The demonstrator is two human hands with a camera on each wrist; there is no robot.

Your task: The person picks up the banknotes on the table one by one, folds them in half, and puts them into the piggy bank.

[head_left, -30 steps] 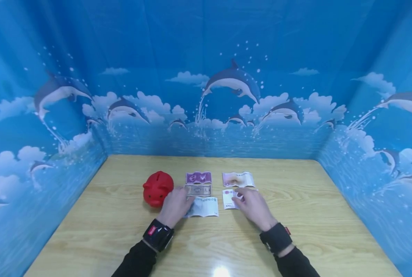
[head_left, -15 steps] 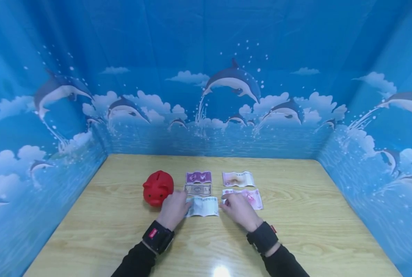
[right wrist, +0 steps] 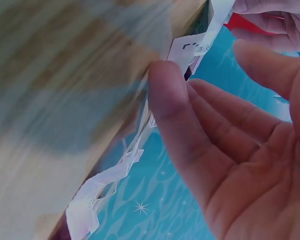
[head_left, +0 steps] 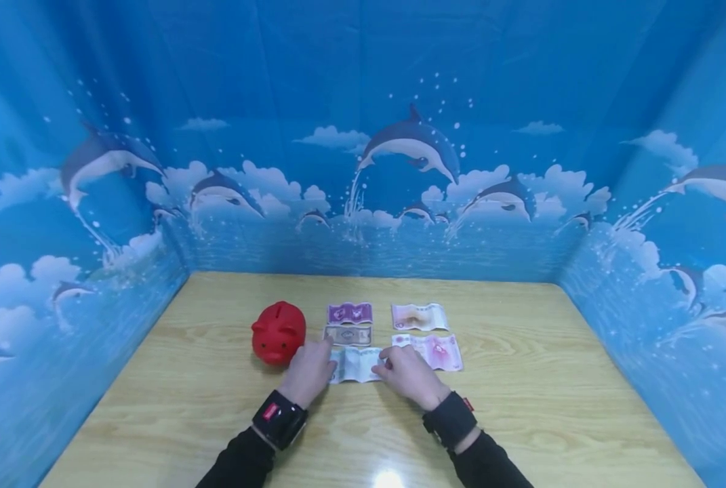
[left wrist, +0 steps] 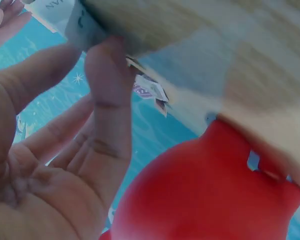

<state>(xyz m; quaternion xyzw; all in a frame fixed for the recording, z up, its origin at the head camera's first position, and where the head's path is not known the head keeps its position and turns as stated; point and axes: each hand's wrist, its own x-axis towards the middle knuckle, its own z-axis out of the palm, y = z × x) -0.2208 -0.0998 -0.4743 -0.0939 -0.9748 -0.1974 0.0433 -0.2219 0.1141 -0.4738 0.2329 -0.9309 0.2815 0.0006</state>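
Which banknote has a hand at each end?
The pale blue-green banknote, frontmost in the left column: only it stretches from the left hand to the right hand.

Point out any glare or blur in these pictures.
Head view: a white glare spot on the wooden table, at the bottom edge; left wrist view: the table's grain is smeared, the red piggy bank softly shaded; right wrist view: the table looks streaky, the fingers clearer, a pale note at lower left nearly washed out.

Pale near-left banknote (head_left: 356,366): the letters "AN" could be read; the neighbouring character was unclear.
Red tag (head_left: 270,411) on the left wristband (head_left: 286,428): white lettering showed, too small to read.
Pink near-right banknote (head_left: 440,351): print was illegible.
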